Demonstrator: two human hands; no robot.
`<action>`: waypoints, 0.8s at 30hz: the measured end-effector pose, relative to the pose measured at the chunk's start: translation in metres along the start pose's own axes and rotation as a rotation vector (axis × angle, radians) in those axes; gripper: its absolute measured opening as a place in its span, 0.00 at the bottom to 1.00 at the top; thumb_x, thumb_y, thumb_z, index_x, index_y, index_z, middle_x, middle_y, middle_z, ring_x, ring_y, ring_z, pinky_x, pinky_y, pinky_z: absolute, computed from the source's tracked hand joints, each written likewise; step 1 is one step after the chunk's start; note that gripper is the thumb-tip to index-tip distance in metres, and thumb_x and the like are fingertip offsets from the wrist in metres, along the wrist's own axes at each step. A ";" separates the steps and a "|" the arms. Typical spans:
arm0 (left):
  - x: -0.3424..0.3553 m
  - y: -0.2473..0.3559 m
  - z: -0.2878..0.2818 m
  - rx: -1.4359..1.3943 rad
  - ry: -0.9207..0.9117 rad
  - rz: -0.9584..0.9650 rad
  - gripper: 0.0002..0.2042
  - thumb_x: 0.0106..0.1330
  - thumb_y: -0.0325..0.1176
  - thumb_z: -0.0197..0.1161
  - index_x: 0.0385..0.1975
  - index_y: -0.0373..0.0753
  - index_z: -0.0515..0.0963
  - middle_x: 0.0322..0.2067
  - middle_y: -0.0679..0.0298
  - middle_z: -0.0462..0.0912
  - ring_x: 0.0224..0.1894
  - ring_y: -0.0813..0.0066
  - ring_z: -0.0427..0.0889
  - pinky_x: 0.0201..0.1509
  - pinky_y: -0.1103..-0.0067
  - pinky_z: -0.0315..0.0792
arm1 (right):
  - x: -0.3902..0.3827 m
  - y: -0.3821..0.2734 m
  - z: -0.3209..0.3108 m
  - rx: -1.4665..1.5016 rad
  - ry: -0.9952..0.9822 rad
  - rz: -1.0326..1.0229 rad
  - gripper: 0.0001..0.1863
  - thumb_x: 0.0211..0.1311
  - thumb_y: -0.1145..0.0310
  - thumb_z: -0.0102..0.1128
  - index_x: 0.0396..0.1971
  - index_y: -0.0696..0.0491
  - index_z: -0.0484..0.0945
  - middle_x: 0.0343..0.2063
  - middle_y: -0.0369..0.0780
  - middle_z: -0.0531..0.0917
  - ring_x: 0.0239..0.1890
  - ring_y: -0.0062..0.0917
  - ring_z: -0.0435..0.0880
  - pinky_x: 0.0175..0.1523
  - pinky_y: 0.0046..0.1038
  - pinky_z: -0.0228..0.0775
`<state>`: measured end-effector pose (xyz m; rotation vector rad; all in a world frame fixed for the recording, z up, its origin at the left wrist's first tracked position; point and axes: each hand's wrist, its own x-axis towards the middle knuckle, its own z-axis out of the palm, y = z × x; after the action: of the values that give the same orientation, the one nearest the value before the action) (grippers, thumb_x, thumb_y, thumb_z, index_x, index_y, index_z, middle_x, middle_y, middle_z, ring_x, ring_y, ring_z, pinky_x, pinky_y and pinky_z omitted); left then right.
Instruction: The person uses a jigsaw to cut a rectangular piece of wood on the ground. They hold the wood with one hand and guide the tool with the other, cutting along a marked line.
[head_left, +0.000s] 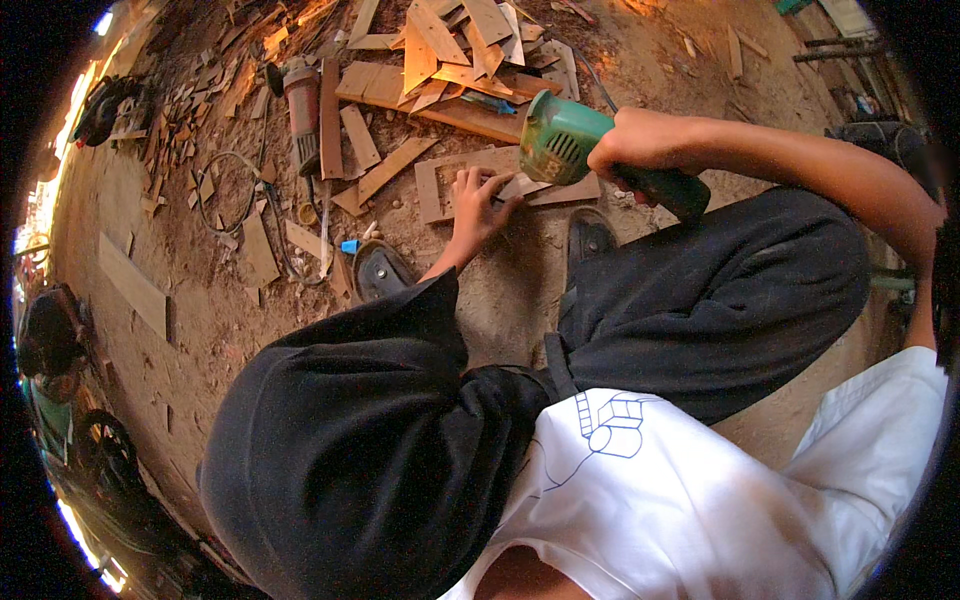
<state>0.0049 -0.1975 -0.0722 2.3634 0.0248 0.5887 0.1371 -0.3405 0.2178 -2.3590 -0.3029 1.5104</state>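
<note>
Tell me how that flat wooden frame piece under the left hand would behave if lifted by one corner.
The wooden frame looks thin and flat, so probably light and fairly stiff. Its cut-out middle leaves narrow rails, so it may flex or crack. The left hand presses it down while the right hand holds the green power tool, suggesting it slides easily.

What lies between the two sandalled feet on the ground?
In the head view, bare sawdust-strewn dirt ground lies between the left dark sandal and right dark sandal, crossed by the left hand's forearm.

white short-sleeved shirt, blue line drawing | black trousers | dark sandals
</note>
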 end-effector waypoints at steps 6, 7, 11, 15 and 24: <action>-0.002 -0.003 0.002 0.015 -0.014 -0.012 0.19 0.52 0.38 0.71 0.44 0.45 0.79 0.39 0.61 0.71 0.44 0.60 0.67 0.46 0.68 0.61 | 0.004 -0.002 0.004 -0.037 0.012 -0.002 0.09 0.40 0.72 0.57 0.17 0.63 0.72 0.15 0.43 0.74 0.14 0.28 0.77 0.18 0.31 0.71; -0.001 -0.003 0.002 0.015 -0.018 -0.014 0.18 0.52 0.38 0.71 0.44 0.44 0.79 0.39 0.61 0.71 0.44 0.60 0.67 0.46 0.68 0.61 | 0.004 -0.003 0.005 -0.051 -0.002 -0.013 0.09 0.40 0.72 0.58 0.17 0.63 0.72 0.15 0.44 0.75 0.14 0.28 0.77 0.18 0.31 0.71; 0.000 0.002 -0.006 -0.014 -0.024 -0.014 0.17 0.52 0.38 0.70 0.43 0.43 0.79 0.39 0.59 0.71 0.45 0.60 0.67 0.47 0.68 0.61 | 0.006 0.003 0.000 -0.158 -0.038 -0.029 0.13 0.42 0.64 0.60 0.22 0.60 0.76 0.20 0.44 0.78 0.17 0.29 0.78 0.21 0.33 0.73; 0.004 0.005 -0.002 -0.094 -0.020 0.036 0.17 0.52 0.36 0.70 0.41 0.41 0.79 0.36 0.59 0.73 0.42 0.58 0.69 0.46 0.66 0.63 | 0.015 0.012 -0.001 -0.227 -0.013 -0.155 0.11 0.41 0.69 0.60 0.16 0.63 0.74 0.15 0.43 0.77 0.14 0.28 0.78 0.18 0.31 0.71; -0.013 -0.032 0.020 0.056 -0.031 -0.016 0.18 0.46 0.36 0.73 0.34 0.37 0.76 0.44 0.52 0.70 0.47 0.48 0.66 0.47 0.60 0.62 | -0.002 -0.004 0.016 -0.489 0.058 -0.340 0.19 0.38 0.61 0.60 0.17 0.66 0.79 0.19 0.50 0.81 0.22 0.33 0.84 0.28 0.34 0.76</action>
<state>0.0062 -0.1876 -0.1108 2.4241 0.0472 0.5499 0.1215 -0.3350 0.2150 -2.5199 -1.1064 1.3107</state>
